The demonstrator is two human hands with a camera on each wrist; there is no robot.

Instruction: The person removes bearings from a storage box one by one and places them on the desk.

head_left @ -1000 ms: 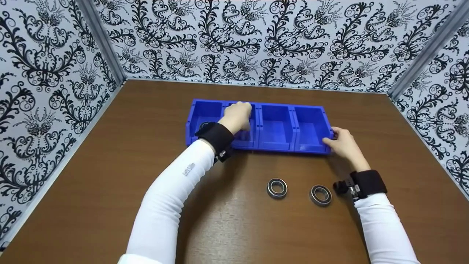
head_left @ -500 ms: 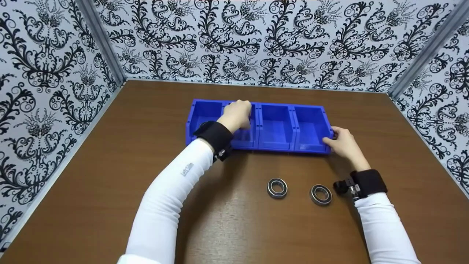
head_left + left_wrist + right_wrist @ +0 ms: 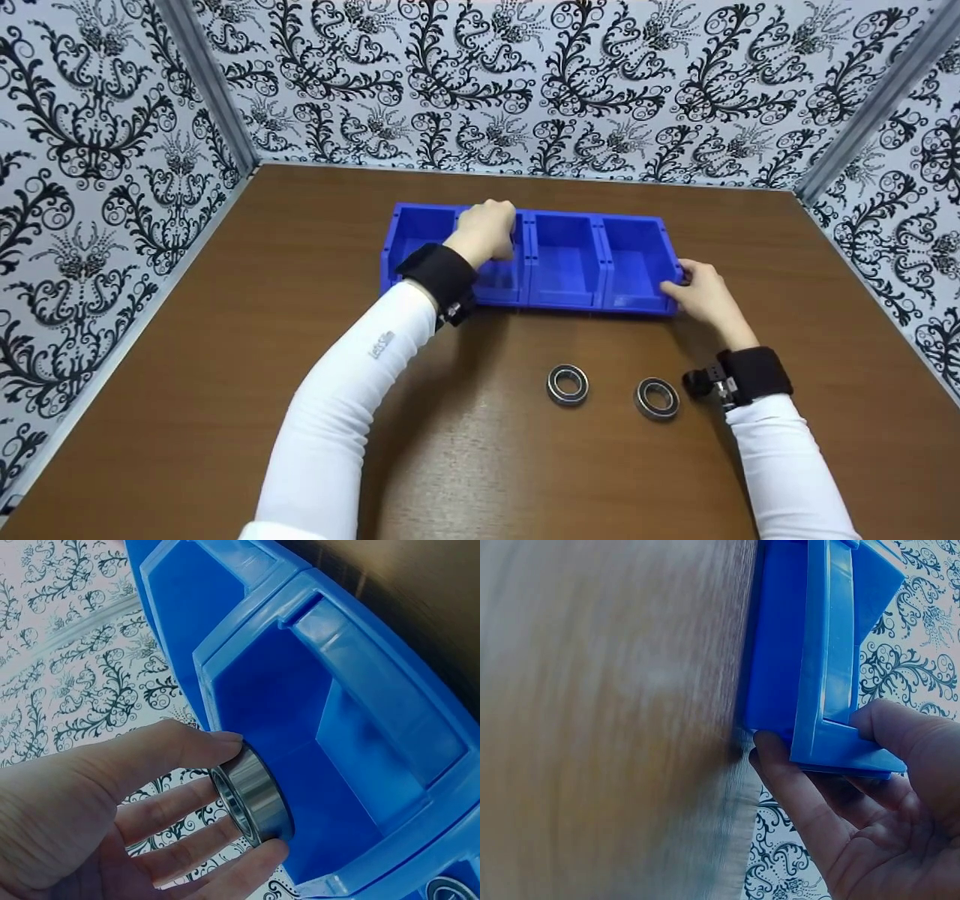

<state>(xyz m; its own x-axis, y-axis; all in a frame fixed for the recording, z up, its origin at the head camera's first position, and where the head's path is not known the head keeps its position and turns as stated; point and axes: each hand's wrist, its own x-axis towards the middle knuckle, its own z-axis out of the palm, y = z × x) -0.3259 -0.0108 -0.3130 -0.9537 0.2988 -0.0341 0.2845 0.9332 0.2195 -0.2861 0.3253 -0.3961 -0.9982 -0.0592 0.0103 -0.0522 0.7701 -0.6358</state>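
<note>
My left hand is at the second compartment from the left of a blue divided bin. In the left wrist view it pinches a steel ball bearing between thumb and fingers, at that compartment's opening. From the head view the hand hides this bearing. My right hand grips the bin's right end, thumb over the rim and fingers against the outer side. Part of another bearing shows in the neighbouring compartment in the left wrist view. Two more bearings, a left one and a right one, lie flat in front of the bin.
The bin stands on a brown wooden table. Behind and beside the table rise panels with black-and-white patterned wallpaper, joined by grey corner posts. A black strap with a small camera is on each wrist.
My left hand has risen slightly at the second compartment, and its wrist strap now covers the bearing in the leftmost one. My right hand, the bin and the table bearings stay put.
</note>
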